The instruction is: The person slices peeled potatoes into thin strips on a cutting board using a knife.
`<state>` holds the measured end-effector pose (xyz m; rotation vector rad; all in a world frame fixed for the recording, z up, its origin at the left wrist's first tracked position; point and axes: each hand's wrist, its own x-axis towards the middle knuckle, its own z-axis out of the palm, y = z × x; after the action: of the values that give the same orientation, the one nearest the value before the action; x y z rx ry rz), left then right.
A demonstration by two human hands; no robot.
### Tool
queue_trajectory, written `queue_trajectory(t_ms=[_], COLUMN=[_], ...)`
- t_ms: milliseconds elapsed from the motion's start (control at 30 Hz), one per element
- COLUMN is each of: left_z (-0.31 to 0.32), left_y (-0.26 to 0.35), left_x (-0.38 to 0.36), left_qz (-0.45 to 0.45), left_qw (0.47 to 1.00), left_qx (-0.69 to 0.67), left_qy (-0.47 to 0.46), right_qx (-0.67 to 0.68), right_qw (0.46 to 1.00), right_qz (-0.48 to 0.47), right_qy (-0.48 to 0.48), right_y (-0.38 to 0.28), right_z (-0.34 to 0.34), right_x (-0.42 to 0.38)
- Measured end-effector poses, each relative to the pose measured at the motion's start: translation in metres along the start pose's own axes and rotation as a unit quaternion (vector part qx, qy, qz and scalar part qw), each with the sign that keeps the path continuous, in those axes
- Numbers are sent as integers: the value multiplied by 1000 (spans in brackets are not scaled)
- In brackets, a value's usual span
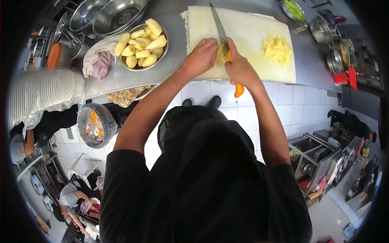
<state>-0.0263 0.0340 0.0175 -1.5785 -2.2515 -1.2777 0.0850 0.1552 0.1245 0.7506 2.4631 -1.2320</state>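
Note:
My right hand (242, 69) is wrapped around the orange handle of a kitchen knife (219, 26), its index finger stretched along the top of the handle. The blade points away from me over a white cutting board (255, 36). Beside the blade, on its left, my left hand (205, 55) rests on the board with curled fingers. Whatever lies under those fingertips is mostly hidden; some yellowish bits show by the blade. A heap of thin pale-yellow strips (277, 49) sits at the board's right. Left of the board, a metal bowl (165, 52) holds several peeled, potato-like pieces (142, 53).
Crumpled cloths (101, 58) and large metal bowls (121, 16) stand left on the steel counter (174, 20). Stacked plastic-wrapped containers (44, 93) line the far left. A lined bin (95, 125) with scraps stands below. A bowl of greens (293, 10) is at back right. Other people work behind.

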Motion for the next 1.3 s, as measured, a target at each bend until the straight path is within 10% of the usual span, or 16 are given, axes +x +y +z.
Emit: queue_trajectory(t_ms=[1300], left_z=[1], left_y=[2], left_x=[0], left_qz=[-17], left_qw=[1000], left_qx=[-13], left_qy=[9], right_qx=[-90], right_qw=[994], right_qz=[-24], right_qy=[55], right_y=[13], right_z=[36], right_x=[-47])
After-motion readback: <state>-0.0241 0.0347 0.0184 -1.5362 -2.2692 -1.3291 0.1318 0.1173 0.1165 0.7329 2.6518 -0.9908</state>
